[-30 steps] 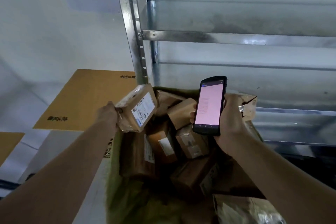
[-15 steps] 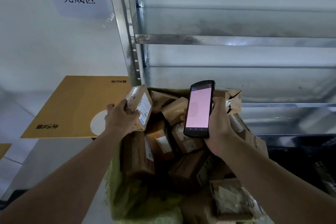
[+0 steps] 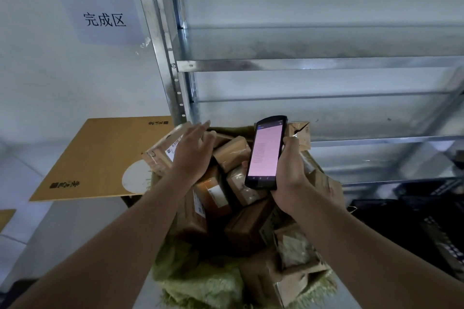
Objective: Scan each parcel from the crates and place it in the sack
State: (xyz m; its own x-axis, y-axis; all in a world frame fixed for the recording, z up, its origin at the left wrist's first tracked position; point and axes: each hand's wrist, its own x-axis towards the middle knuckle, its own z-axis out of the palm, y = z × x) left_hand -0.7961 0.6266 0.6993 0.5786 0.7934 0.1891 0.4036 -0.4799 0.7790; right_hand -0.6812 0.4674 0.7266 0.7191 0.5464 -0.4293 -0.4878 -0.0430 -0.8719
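While the person's right hand (image 3: 291, 170) grips the handheld scanner (image 3: 266, 150) upright, with its pink screen lit and facing them, the left hand (image 3: 193, 150) is spread flat, fingers straight, over a taped brown parcel (image 3: 162, 155). The parcel lies label up on top of the pile at the far-left rim of the green woven sack (image 3: 200, 283). Can't tell whether the palm touches it or hovers just above. The sack is heaped above its rim with other parcels (image 3: 233, 150).

Step in hand, as I read it: the place-in-sack end of one cycle, with the parcel let go or being patted down. The next move likely calls for drawing the left hand back and turning to what look like black crates (image 3: 414, 221) at right for a fresh parcel. Its label then goes in front of the scanner, and the right hand only needs to keep its hold.

Risk: the parcel is perched at the edge of a full pile, beside the flat cardboard sheet (image 3: 100, 158), and could slide off.

Versus half a second ago, the left hand had its fingers curled round this parcel, holding it up off the pile near the scanner. Now the fingers are straight and the parcel lies lower on the heap. The scanner and right hand are in roughly the same spot. Metal shelving (image 3: 301, 64) and the wall sign (image 3: 104, 19) stand behind.
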